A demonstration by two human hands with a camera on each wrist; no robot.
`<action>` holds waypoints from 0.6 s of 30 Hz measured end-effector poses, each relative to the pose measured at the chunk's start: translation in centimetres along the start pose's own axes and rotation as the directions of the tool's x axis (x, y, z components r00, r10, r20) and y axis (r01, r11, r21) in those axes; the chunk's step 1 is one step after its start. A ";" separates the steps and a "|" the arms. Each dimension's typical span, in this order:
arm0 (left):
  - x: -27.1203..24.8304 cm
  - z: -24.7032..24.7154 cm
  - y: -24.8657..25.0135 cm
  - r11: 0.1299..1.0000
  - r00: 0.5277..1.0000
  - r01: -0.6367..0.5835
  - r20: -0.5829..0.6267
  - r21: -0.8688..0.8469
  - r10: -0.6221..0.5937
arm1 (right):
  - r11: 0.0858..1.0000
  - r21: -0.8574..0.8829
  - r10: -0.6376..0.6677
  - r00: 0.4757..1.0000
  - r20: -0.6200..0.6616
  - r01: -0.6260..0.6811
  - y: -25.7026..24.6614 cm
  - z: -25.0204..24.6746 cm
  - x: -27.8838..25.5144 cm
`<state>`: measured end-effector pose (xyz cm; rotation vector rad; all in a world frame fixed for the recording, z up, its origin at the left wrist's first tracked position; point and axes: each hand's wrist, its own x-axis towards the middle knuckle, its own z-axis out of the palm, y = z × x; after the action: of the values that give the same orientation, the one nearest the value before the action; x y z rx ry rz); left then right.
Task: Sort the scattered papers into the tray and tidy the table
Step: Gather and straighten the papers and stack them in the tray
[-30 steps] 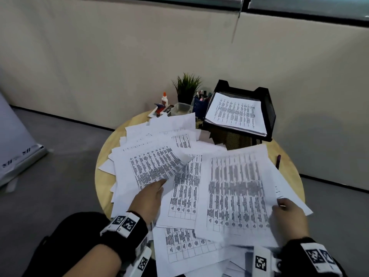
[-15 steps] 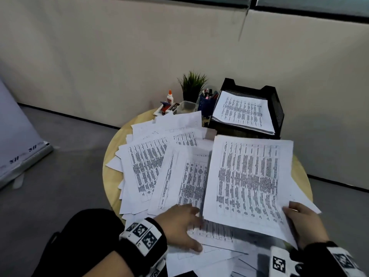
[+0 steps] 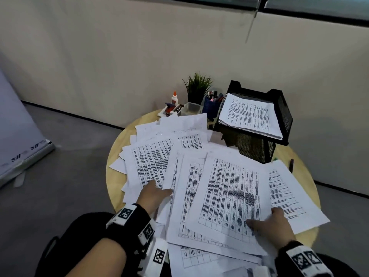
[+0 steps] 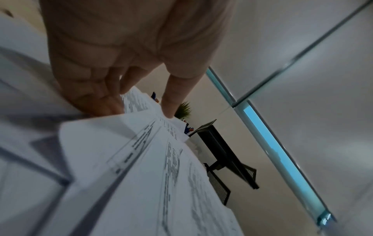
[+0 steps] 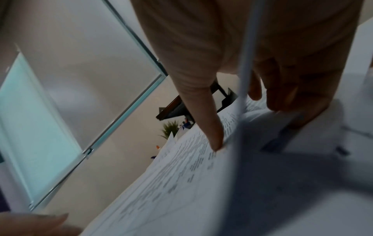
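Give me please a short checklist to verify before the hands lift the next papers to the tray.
1. Right hand grips the top sheet, thumb on top: ok.
2. Left hand has sheets: cannot tell; its fingers are hidden under them.
3. Edges of the loose papers squared: not ok, fanned.
4. Black tray has room on its stack: ok.
5. Pen clear of the papers: ok.

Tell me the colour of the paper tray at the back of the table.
Black mesh: the paper tray shows best in the head view.
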<state>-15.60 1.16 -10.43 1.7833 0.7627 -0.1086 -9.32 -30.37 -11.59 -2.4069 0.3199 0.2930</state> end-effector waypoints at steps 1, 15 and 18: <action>-0.2 0.1 0.1 0.999 0.999 0.009 0.043 -0.032 -0.008 | 1.000 -0.021 -0.007 1.000 0.022 0.007 -0.3 0.1 -0.2; -1.6 2.9 -0.8 0.984 0.946 0.100 0.319 -0.147 -0.048 | 0.975 0.173 -0.174 0.959 0.225 0.136 -0.8 0.2 -2.4; -1.4 3.1 -0.8 0.978 0.952 0.105 0.304 -0.180 -0.046 | 0.970 0.202 -0.179 0.964 0.199 0.138 -0.6 0.4 -2.2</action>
<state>-16.25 -2.05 -11.58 1.5084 0.6005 -0.3367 -11.29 -29.36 -10.85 -2.1769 0.0509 0.4274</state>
